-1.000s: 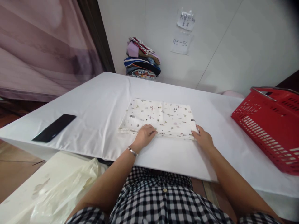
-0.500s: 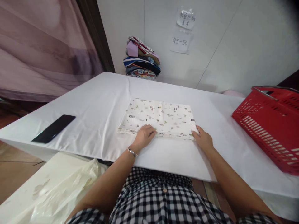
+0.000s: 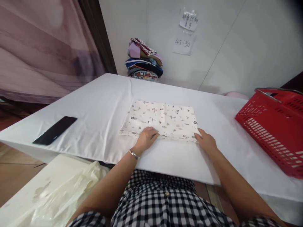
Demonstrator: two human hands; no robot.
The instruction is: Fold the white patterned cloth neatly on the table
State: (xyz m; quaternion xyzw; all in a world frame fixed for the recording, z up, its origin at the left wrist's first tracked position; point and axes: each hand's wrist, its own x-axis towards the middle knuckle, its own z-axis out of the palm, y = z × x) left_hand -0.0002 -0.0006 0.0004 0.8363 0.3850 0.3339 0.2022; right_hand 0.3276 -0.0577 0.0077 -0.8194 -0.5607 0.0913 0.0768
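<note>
Your left hand (image 3: pixel 146 137) rests on the near edge of a folded printed cloth (image 3: pixel 163 119), its fingers curled down over the hem and pressing it to the tabletop (image 3: pixel 99 107), so the grip there reads as loosely clenched on the fabric's edge, though the pictures do not show whether any cloth is pinched between the fingertips. Your right hand (image 3: pixel 206 142) lies at the cloth's near right corner, fingers bent, thumb touching the hem; whether it grasps the corner or only presses on it cannot be told. The cloth, cream with small scattered motifs, lies flat and squared in the middle of the white-covered tabletop, just beyond your hands, its long side running left to right. A thin bracelet (image 3: pixel 134 154) circles your left wrist. To the left, well apart from the cloth, a dark phone (image 3: pixel 55 130) lies face up near the table's edge. To the right, a red plastic basket (image 3: pixel 274 126) with a metal handle stands on the tabletop, tilted toward you. At the far side, against the white wall, a stack of folded garments (image 3: pixel 144 60) in mixed colours sits near the table's far edge. Two paper notes (image 3: pixel 186 31) hang on the wall above it, the lower one marked "45-50". Below the table's left edge lies a pale plastic sheet (image 3: pixel 54 189), and your checked clothing (image 3: pixel 165 205) fills the foreground.
</note>
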